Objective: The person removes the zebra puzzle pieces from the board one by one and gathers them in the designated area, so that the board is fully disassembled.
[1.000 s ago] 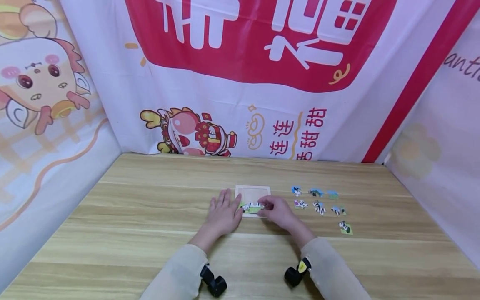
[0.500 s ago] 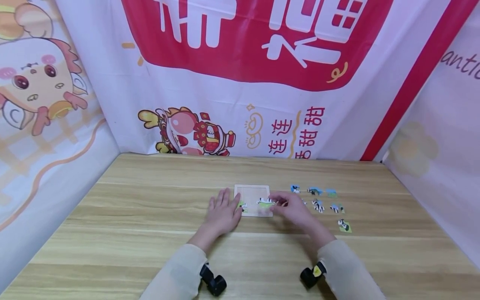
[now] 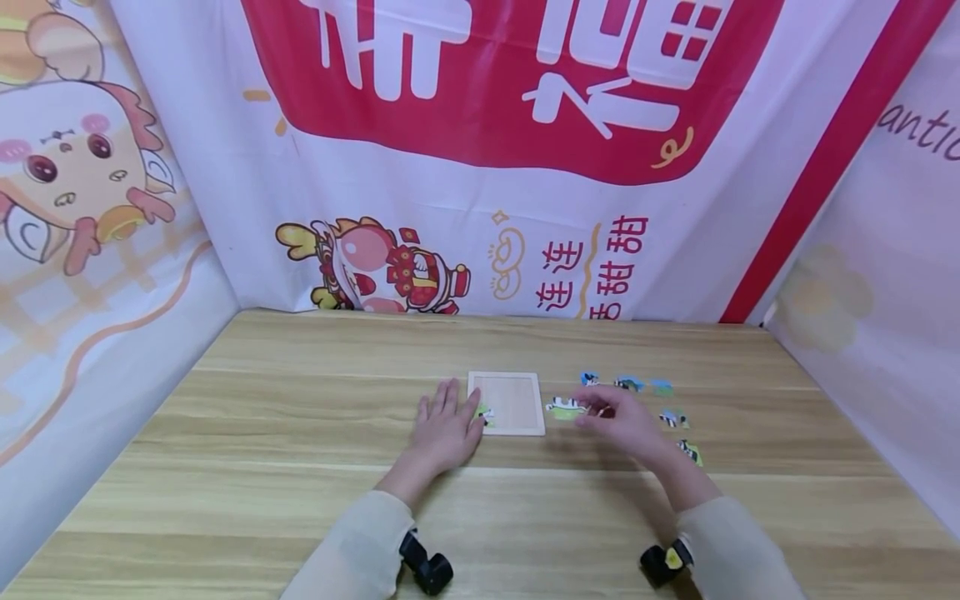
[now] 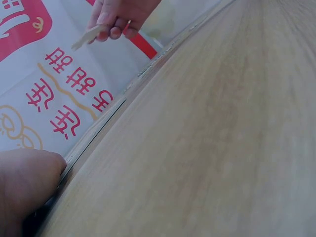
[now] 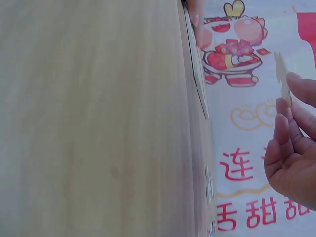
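My right hand (image 3: pixel 626 425) pinches a jigsaw piece (image 3: pixel 566 407) with a white, black and green print between thumb and fingers. In the right wrist view the jigsaw piece (image 5: pixel 283 76) is seen edge-on, raised above the table. My left hand (image 3: pixel 444 427) lies with straight fingers at the left edge of a square wooden puzzle tray (image 3: pixel 517 429), its thumb by the lower left corner. One green and white corner piece (image 3: pixel 487 415) sits inside the tray at that corner, partly covered by the thumb.
Several loose jigsaw pieces lie right of the tray, among them a blue one (image 3: pixel 663 387), a striped one (image 3: pixel 672 418) and a green one (image 3: pixel 689 452); my right hand hides others. A printed cloth (image 3: pixel 420 183) hangs behind the wooden table (image 3: pixel 300 467).
My right hand has lifted the jigsaw piece out of the tray and carried it right, beyond the tray's right edge. The left hand has stayed in place.
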